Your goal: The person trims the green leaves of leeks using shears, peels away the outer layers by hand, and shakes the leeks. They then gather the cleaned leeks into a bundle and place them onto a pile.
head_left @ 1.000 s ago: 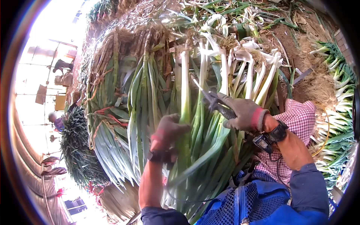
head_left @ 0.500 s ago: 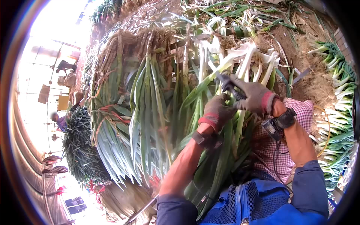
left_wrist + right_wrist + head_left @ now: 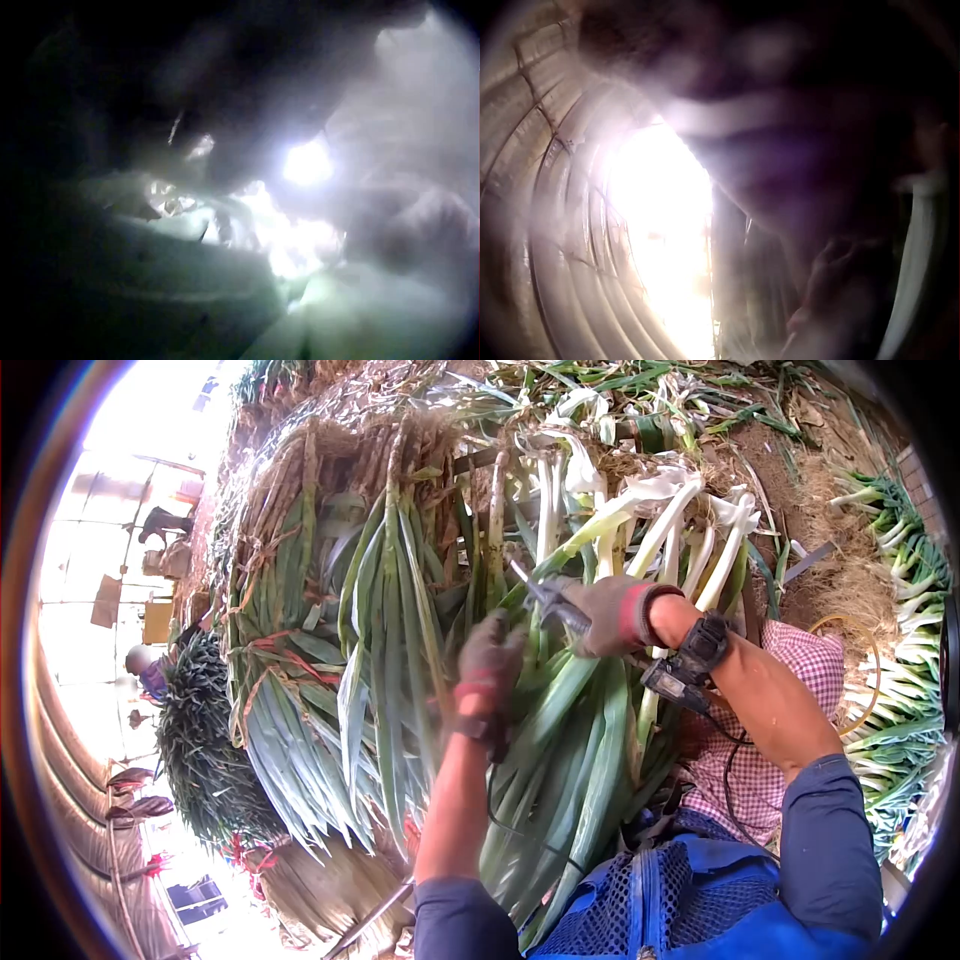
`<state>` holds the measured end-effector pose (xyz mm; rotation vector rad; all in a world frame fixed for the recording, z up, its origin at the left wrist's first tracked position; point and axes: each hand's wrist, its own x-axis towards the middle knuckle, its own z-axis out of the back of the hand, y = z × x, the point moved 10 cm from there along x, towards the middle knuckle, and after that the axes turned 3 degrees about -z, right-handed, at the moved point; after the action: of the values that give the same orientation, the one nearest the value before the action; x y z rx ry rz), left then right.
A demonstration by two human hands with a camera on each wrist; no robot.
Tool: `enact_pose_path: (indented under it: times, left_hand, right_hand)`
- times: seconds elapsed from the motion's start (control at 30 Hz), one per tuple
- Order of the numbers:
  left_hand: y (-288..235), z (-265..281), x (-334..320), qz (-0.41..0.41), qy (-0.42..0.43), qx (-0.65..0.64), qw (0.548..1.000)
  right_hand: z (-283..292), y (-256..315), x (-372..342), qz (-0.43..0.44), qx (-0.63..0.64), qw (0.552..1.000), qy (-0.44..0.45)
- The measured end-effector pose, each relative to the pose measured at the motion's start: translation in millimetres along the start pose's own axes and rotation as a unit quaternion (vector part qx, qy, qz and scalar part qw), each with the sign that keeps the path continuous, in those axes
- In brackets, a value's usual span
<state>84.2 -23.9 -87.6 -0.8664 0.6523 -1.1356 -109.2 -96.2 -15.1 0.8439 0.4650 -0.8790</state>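
Observation:
My right gloved hand (image 3: 612,615) grips a black air blow gun (image 3: 560,606) with a thin, pale nozzle pointing up and left. Beneath that hand lie peeled leeks (image 3: 668,525), white shanks toward the top and green leaves toward my lap. My left gloved hand (image 3: 490,660), blurred, is over the leek leaves just left of the blow gun. Its fingers overlap the foot of an unpeeled leek stalk (image 3: 497,525), and I cannot tell whether they hold it. Dark, glaring wrist views hide both grips.
A bundle of unpeeled leeks (image 3: 290,590) with brown roots and red ties lies to the left. Stripped skins (image 3: 600,400) litter the top. More leeks (image 3: 905,620) line the right edge beside a yellow hose (image 3: 878,680). A checked cloth (image 3: 790,670) covers my right side.
My left hand first swung right with a leek, near the blow gun, then moved back left without it. That leek now lies slanted over the peeled ones. The right hand shifted slightly left.

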Motion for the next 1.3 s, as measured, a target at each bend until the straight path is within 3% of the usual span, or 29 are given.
enact_pose_path:
  times: [0.03,0.07,0.13,0.27,0.33,0.37,0.47,0.6,0.7,0.83,0.9,1.03,1.1,1.2,1.27,1.3]
  left_hand:
    - [19.9,-23.4,-22.5,0.157,0.082,-0.081,0.981]
    - [-10.2,-24.9,-26.7,0.164,0.158,0.185,0.956]
    - [-2.4,-38.4,-29.4,0.120,0.142,0.034,0.982]
    - [18.6,-36.9,-26.6,0.129,0.123,-0.073,0.981]
    - [13.4,-25.1,-33.0,0.198,0.123,-0.082,0.969]
    - [-7.0,-13.8,-33.4,0.246,0.095,-0.099,0.960]
    - [-5.0,7.0,-3.8,0.123,-0.007,-0.089,0.988]
    - [6.3,18.5,28.8,0.110,-0.041,-0.085,0.989]
    - [9.8,20.9,57.3,0.042,-0.048,0.094,0.994]
    - [33.7,14.6,76.5,0.044,-0.044,0.163,0.985]
    - [52.6,13.5,84.3,0.100,-0.022,0.157,0.982]
    - [70.3,8.5,103.0,0.148,0.012,0.136,0.979]
    - [65.0,1.8,103.2,0.202,0.087,0.161,0.962]
    - [97.9,-2.3,117.4,0.133,0.087,0.227,0.961]
    - [102.7,-5.9,113.8,0.142,0.115,0.214,0.959]
    - [100.9,-9.0,111.3,0.152,0.141,0.200,0.958]
  right_hand:
    - [-5.0,8.1,-2.1,0.025,-0.012,0.999,0.016]
    - [-9.9,15.9,-2.3,0.050,-0.023,0.998,0.034]
    - [-11.3,16.4,10.5,0.036,-0.032,0.997,0.061]
    - [-2.6,5.0,34.3,0.002,-0.030,0.999,0.029]
    - [-11.4,21.7,28.8,0.085,-0.038,0.995,0.046]
    - [-3.4,26.9,24.7,0.067,-0.028,0.996,0.058]
    - [26.0,14.2,45.2,-0.005,0.033,0.999,-0.007]
    - [58.9,11.7,86.9,0.009,-0.032,0.994,-0.105]
    - [80.1,4.1,117.8,-0.008,-0.013,0.990,-0.137]
    - [101.4,-5.3,146.6,-0.022,0.014,0.986,-0.163]
    - [105.7,-7.5,152.2,-0.028,0.021,0.985,-0.167]
    - [85.4,-21.5,158.5,-0.021,0.035,0.993,-0.110]
    - [72.1,-16.7,135.0,0.004,0.025,0.992,-0.120]
    - [52.7,-13.4,131.8,0.010,0.017,0.997,-0.069]
    - [68.7,-15.0,122.8,-0.029,0.067,0.992,-0.107]
    - [81.4,-7.3,133.7,-0.006,0.057,0.987,-0.152]
